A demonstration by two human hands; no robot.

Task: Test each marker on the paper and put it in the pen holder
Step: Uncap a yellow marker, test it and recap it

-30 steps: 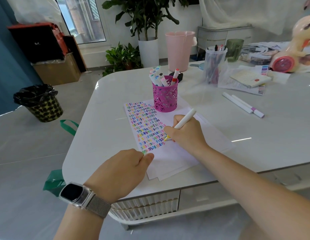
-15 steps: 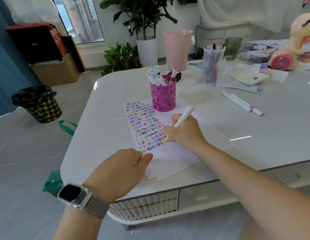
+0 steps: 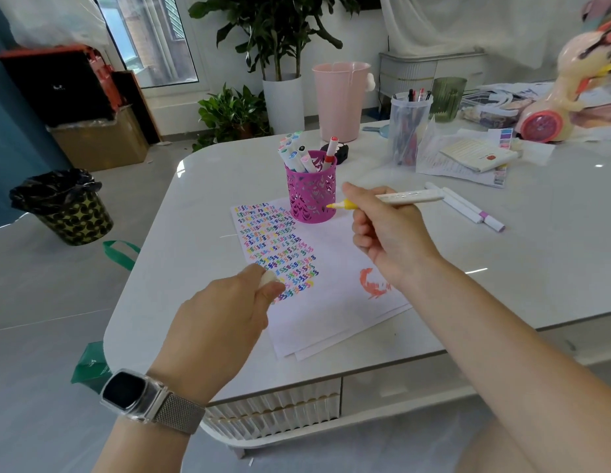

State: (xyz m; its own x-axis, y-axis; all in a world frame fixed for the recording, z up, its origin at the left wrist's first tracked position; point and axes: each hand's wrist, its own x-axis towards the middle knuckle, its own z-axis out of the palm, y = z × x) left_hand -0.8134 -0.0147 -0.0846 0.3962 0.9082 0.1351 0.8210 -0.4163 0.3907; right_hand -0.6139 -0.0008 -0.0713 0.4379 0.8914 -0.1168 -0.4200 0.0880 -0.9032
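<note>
The right hand (image 3: pixel 387 233) pinches a yellow-tipped marker (image 3: pixel 392 199) above the paper (image 3: pixel 331 302) — its tip is near the pink pen holder (image 3: pixel 312 196). The left hand (image 3: pixel 225 319) pinches a small white cap (image 3: pixel 267 278).

The paper (image 3: pixel 331 302) carries rows of small coloured squiggles, not words. Print on the marker (image 3: pixel 404 197) and the far-right sheets (image 3: pixel 447 165) is too small to read.

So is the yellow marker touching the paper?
No, the right hand holds the yellow marker up in the air above the paper.
</note>
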